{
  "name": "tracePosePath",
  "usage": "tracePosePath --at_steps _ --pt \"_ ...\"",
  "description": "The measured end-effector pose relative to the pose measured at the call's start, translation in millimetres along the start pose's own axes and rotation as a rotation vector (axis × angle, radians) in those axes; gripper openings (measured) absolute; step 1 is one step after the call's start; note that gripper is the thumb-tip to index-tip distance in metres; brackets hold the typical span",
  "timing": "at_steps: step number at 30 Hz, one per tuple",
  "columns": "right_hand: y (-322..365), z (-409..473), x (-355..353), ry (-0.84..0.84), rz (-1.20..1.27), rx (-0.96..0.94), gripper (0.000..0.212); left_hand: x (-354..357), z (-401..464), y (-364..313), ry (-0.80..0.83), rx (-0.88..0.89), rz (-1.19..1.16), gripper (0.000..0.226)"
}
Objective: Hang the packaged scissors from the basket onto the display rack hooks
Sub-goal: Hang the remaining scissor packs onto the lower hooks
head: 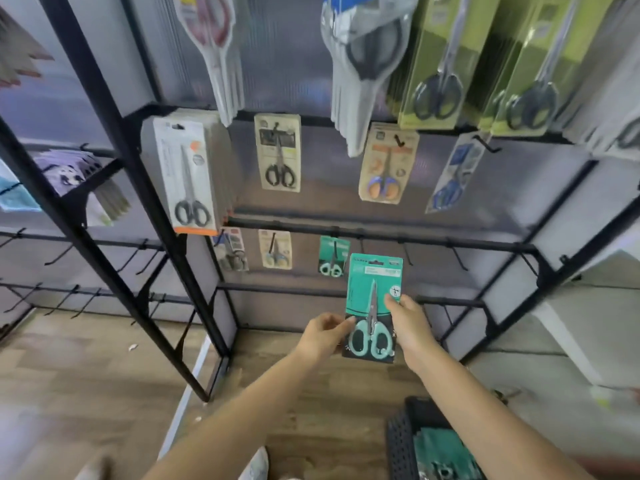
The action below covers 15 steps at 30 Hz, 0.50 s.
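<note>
A green pack of mint-handled scissors [367, 292] is held upright in front of the lowest rail of the black display rack [381, 235]. My left hand [320, 336] pinches its lower left edge. My right hand [408, 322] grips its right edge, thumb on the front. A matching green pack [333, 256] hangs on a hook just above and to the left. Bare hooks [459, 259] stick out of the rail to the right. The dark basket [403, 441] stands on the floor at bottom right with more green packs [440, 448] inside.
Higher rails carry several other scissor packs: grey [188, 174], beige [278, 152], orange-handled [386, 164], blue [453, 174] and green ones [440, 60]. A second black rack [86, 188] with bare hooks stands at the left. Wooden floor [86, 375] lies below.
</note>
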State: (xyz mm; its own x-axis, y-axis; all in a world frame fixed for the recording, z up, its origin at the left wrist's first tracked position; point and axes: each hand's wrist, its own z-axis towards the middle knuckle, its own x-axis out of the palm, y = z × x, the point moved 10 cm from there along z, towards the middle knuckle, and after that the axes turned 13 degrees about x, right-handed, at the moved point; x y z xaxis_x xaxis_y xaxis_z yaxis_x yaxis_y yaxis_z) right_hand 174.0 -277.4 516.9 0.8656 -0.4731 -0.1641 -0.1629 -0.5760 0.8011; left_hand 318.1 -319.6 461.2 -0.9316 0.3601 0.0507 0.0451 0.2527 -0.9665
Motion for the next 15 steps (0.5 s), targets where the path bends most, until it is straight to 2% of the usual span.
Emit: tracePosePath --at_steps 8,15 --pt "-35 -1 -8 0.025 -0.13 0.028 0.02 8 -23 28 -0.005 -0.026 0.08 0.018" --pt "24 19 -17 0.017 -0.251 -0.122 0.008 -5 -11 17 -0.046 0.025 0.142 0.016"
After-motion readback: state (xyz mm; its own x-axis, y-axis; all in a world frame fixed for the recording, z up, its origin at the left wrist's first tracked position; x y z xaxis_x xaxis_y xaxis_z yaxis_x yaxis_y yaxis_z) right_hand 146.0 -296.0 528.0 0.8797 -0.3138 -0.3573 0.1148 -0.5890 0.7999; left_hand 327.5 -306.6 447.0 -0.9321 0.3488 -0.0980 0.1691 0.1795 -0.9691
